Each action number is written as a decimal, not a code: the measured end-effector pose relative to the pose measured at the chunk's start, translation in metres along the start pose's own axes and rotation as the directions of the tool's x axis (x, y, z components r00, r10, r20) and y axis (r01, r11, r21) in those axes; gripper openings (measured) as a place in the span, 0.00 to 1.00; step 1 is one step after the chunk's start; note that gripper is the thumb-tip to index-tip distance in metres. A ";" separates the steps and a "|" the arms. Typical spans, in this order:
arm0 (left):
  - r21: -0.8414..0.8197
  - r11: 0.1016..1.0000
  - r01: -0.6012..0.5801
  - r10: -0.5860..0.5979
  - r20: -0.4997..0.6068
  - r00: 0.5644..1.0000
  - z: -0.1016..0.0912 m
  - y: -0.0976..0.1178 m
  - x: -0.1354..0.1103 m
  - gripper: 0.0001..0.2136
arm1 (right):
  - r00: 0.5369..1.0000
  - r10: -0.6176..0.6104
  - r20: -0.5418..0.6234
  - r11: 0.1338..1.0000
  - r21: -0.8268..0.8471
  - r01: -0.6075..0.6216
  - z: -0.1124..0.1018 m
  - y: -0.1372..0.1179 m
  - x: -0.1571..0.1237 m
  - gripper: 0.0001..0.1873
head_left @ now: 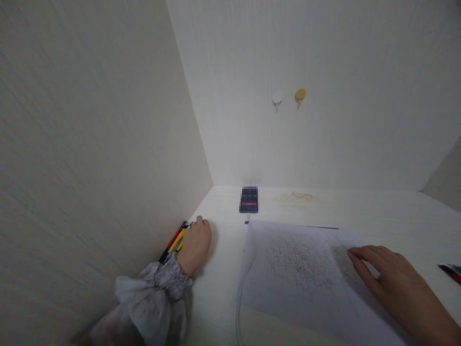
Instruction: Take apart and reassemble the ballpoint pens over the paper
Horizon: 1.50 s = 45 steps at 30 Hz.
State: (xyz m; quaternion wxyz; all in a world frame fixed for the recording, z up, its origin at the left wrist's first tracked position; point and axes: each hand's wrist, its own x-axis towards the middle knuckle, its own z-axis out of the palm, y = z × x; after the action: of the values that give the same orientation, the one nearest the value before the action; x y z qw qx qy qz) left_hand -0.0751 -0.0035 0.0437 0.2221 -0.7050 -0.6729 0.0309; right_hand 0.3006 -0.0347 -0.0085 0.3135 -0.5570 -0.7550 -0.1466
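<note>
Pen-like items [177, 240] are being touched or nearly touched by the left hand [196, 245] on the table [221, 226], left of the sheet [306, 264]. The left fingers are being curled; whether anything is being gripped cannot be told, the tips being hidden. Over the sheet's right side, the right hand [391, 274] is being held with thumb and fingertips close together, nothing showing between them. For good handling, one item should be getting teased from the bundle by the fingertips, the sheet being left unrumpled. A cable [238, 312] is being draped along the sheet's left edge and is partly obstructing that side. Beyond the sheet's far-left corner a blurred dark device [249, 199] is resting; beyond the sheet, wall hooks [300, 94] are being displayed.
</note>
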 end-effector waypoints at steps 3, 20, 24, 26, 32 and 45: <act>0.010 0.999 -0.039 0.038 0.042 0.998 0.008 -0.008 0.004 0.13 | 1.000 0.019 0.023 1.000 0.011 -0.019 -0.003 -0.003 -0.002 0.19; -0.083 0.991 -0.103 0.110 0.084 0.990 0.019 0.005 0.010 0.12 | 1.000 -0.007 0.020 0.995 0.102 0.005 0.002 -0.010 -0.009 0.18; -0.164 0.976 -0.141 0.148 0.034 0.988 0.008 0.030 0.005 0.12 | 0.999 0.031 0.029 0.990 0.136 -0.035 -0.002 -0.013 -0.005 0.17; -0.214 0.956 -0.202 0.198 -0.038 0.979 0.003 0.042 0.001 0.12 | 0.998 0.045 0.040 0.986 0.162 -0.051 -0.004 -0.018 -0.002 0.16; -0.380 0.743 -0.550 0.480 -0.269 0.835 -0.021 0.073 -0.014 0.10 | 0.976 0.102 0.194 0.921 0.352 -0.167 -0.010 -0.049 0.007 0.13; -0.594 0.267 -0.759 0.503 -0.586 0.636 -0.019 0.104 -0.026 0.06 | 0.852 -0.017 0.524 0.556 0.713 -0.427 0.003 -0.120 0.016 0.11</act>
State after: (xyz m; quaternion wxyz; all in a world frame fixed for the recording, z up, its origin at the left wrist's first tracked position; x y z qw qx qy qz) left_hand 0.0267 -0.0329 0.0174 -0.0620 -0.9279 -0.2256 -0.2904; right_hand 0.1849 -0.0615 0.0147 0.3529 -0.4567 -0.7158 0.3932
